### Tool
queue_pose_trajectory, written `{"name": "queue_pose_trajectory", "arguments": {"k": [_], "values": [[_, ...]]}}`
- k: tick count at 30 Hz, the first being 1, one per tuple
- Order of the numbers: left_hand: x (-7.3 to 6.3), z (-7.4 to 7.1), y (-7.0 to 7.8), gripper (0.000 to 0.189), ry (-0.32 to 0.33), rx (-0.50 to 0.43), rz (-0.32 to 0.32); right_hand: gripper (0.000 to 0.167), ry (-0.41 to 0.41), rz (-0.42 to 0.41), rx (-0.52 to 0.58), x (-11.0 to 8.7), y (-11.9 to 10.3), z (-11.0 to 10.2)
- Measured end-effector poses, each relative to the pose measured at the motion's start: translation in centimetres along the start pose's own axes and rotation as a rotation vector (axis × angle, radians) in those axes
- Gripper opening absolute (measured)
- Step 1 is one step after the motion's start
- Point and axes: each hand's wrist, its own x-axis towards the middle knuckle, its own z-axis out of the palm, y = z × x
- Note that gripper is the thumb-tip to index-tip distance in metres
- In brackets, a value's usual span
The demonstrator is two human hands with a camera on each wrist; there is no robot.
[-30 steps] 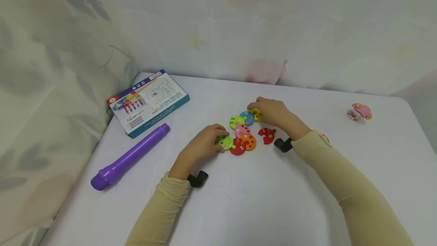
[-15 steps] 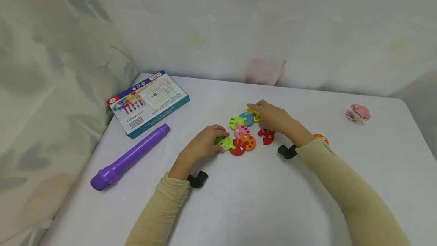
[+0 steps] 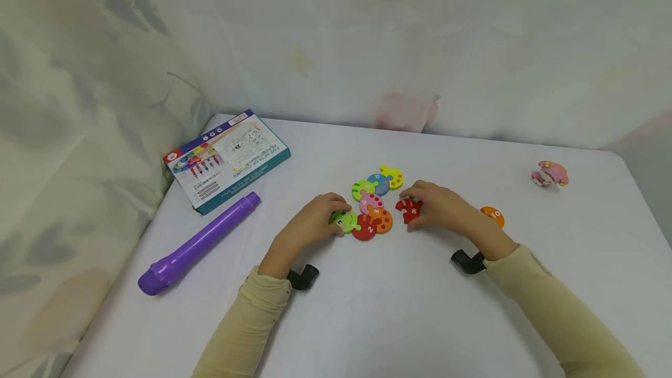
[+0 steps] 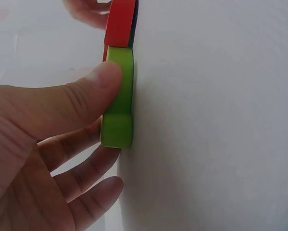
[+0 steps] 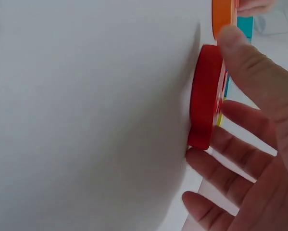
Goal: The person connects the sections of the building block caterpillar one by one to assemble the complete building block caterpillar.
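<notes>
My left hand (image 3: 311, 221) pinches the green smiling head piece (image 3: 345, 220) of a caterpillar number puzzle between thumb and fingers. In the left wrist view the thumb presses the rim of this green piece (image 4: 118, 101). Joined to it is a curved chain: a red 2 piece (image 3: 364, 228), an orange 3 piece (image 3: 384, 220), then pink, light green, blue and a yellow piece (image 3: 392, 178) at the far end. Right of the chain, my right hand (image 3: 441, 207) has thumb and fingers around a loose red piece (image 3: 408, 210), flat on the table. The right wrist view shows that red piece (image 5: 205, 98) edge-on.
An orange 10 piece (image 3: 493, 215) lies beyond the right wrist, partly covered by it. Left are a flat cardboard box (image 3: 228, 159) and a purple toy microphone (image 3: 199, 244). A small pink figurine (image 3: 550, 174) sits far right on the white table (image 3: 378, 308). Curtains stand behind.
My right hand has left the yellow piece at the chain's far end and come down to the loose red piece. The left hand stays on the green head piece.
</notes>
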Motion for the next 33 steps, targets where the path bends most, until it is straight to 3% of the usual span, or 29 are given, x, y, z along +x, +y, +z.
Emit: {"name": "queue_pose_trajectory", "arguments": {"k": [13,18,24,29,33], "values": [[-0.1,0.0,0.0,0.049,0.007,-0.002,0.003,0.058,0.047,0.098,-0.144,-0.7,-1.3,1.1],[-0.1,-0.1,-0.1,0.048,0.006,-0.003,0.006,0.048,0.010,0.062,-0.159,-1.0,-1.6,1.0],[-0.1,-0.1,-0.1,0.049,0.007,-0.005,-0.002,0.042,-0.011,0.007,-0.114,-1.1,-1.7,0.2],[-0.1,-0.1,0.0,0.049,0.004,-0.009,0.002,0.039,-0.032,0.016,-0.037,-0.6,-1.6,-0.3],[-0.1,-0.1,0.0,0.049,0.002,-0.010,0.008,0.046,-0.030,0.067,-0.052,-0.6,-2.1,-0.3]]}}
